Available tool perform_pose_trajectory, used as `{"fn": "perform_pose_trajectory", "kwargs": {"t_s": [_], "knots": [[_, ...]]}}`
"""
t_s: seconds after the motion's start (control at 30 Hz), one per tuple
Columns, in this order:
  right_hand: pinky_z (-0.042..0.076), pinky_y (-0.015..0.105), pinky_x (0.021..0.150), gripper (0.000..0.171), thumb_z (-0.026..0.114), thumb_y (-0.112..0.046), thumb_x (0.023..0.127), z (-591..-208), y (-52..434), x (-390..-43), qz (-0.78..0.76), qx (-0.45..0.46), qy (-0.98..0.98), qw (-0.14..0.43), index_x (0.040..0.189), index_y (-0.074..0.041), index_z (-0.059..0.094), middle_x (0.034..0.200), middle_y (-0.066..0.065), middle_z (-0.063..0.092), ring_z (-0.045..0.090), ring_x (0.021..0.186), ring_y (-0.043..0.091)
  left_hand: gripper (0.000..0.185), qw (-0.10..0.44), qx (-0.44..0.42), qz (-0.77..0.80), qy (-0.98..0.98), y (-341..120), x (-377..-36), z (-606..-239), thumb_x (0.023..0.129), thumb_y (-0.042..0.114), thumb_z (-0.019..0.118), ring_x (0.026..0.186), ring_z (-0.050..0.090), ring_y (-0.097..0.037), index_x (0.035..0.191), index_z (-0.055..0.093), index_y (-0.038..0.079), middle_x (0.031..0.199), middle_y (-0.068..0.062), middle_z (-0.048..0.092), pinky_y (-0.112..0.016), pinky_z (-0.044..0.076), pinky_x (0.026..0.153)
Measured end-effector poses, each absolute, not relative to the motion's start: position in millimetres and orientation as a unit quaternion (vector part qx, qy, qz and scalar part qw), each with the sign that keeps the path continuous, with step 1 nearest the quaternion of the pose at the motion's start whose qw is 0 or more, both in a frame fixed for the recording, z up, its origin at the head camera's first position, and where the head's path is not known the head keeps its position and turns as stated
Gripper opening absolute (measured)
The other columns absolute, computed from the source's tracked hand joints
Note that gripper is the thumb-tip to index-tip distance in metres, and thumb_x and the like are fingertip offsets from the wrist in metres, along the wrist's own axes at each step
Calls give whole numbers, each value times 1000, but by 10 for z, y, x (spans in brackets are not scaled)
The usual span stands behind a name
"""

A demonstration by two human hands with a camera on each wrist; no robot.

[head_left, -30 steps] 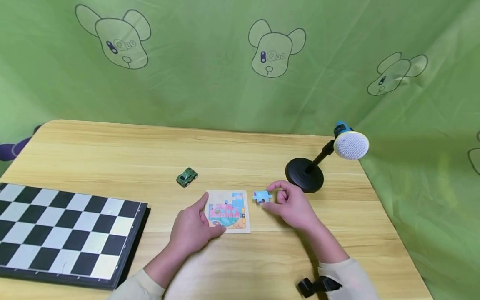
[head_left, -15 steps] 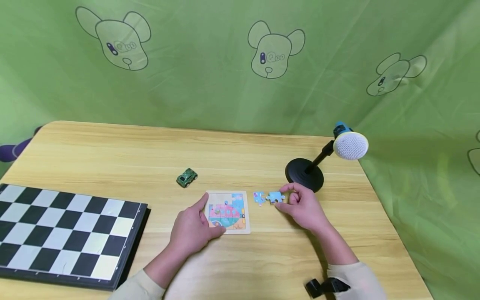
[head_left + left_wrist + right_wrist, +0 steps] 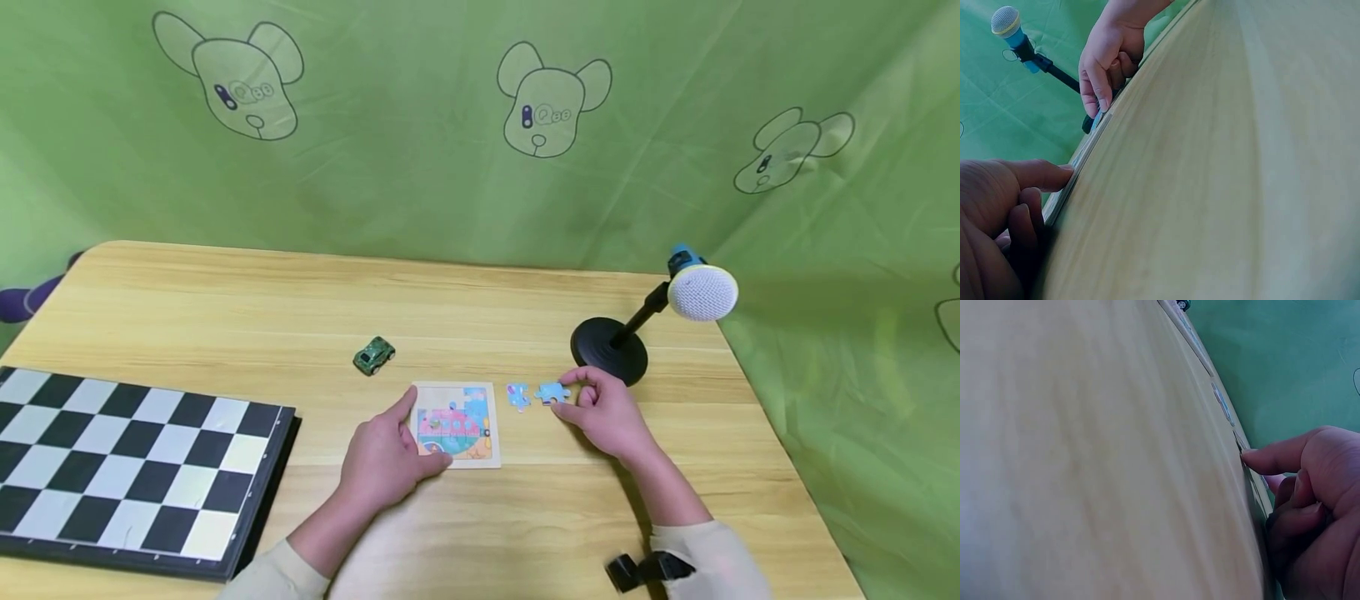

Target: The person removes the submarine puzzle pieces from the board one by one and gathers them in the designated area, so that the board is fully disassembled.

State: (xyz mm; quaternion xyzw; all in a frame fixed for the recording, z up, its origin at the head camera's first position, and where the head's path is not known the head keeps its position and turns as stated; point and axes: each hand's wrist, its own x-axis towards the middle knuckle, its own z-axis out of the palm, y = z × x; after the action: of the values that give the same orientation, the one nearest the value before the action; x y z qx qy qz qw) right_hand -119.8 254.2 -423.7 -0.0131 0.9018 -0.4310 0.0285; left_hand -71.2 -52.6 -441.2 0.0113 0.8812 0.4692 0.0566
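Left hand [image 3: 386,458] steadies the square pastel jigsaw board [image 3: 455,422] on the wooden tabletop [image 3: 480,317], fingers relaxed; right hand [image 3: 603,410] pinches a blue jigsaw piece [image 3: 552,392] beside another loose piece [image 3: 517,395]; most pieces remain seated.

A green cloth [image 3: 420,192] with outlined bear heads hangs behind as the backdrop. In front of it stands a light wooden table [image 3: 225,308] with rounded corners. The light is soft and even, with weak shadows.
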Motion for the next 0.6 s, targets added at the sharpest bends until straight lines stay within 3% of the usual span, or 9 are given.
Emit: {"fn": "perform_pose_trajectory", "kwargs": {"t_s": [0.6], "knots": [[31,28,54,32,78,-4,84,-4247,2547,-1226,-439,-3,897,49,113,1,64,63,1,37,35,55,15,102,58,11,469,881,-526,-709,-4415,65,27,93,52,46,-12,149,43,-1,59,4,51,-30,34,47]]}}
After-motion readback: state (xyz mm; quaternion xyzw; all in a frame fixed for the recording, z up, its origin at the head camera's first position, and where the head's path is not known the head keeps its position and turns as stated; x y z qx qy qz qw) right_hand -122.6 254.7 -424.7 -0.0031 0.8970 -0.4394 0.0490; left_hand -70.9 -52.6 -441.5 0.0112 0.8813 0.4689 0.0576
